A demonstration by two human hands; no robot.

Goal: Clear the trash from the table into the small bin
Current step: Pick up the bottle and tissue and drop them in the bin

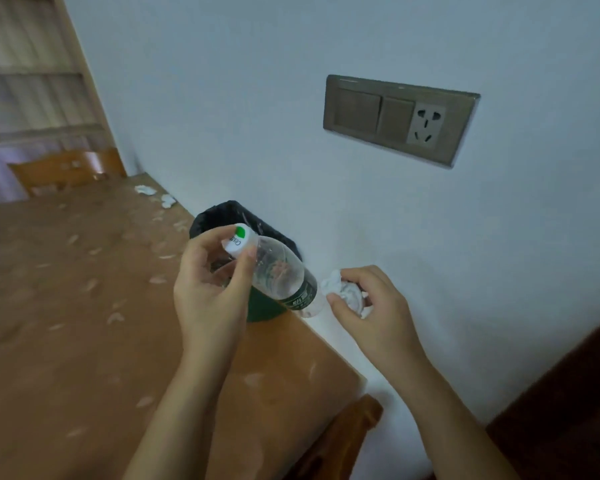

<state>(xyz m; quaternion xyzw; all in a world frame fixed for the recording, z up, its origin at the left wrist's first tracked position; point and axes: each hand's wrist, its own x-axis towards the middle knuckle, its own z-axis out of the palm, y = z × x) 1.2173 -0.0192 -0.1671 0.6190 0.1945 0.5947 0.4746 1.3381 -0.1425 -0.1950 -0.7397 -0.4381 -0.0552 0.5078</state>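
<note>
My left hand [212,289] grips an empty clear plastic bottle [278,271] near its white cap, holding it tilted over the small green bin [222,216] lined with a black bag. The bottle has a dark green label and hides much of the bin's mouth. To the right, beside the bottle's base, my right hand [368,306] holds a crumpled white tissue [343,292] in its curled fingers. The bin stands on the brown table [66,306] against the wall. Two more crumpled tissues [156,195] lie at the table's far end.
A switch and socket panel [399,119] is on the white wall. One wooden chair [63,171] stands at the far end of the table, and another chair back [343,434] is at the near right corner. Pale patches of light mottle the tabletop.
</note>
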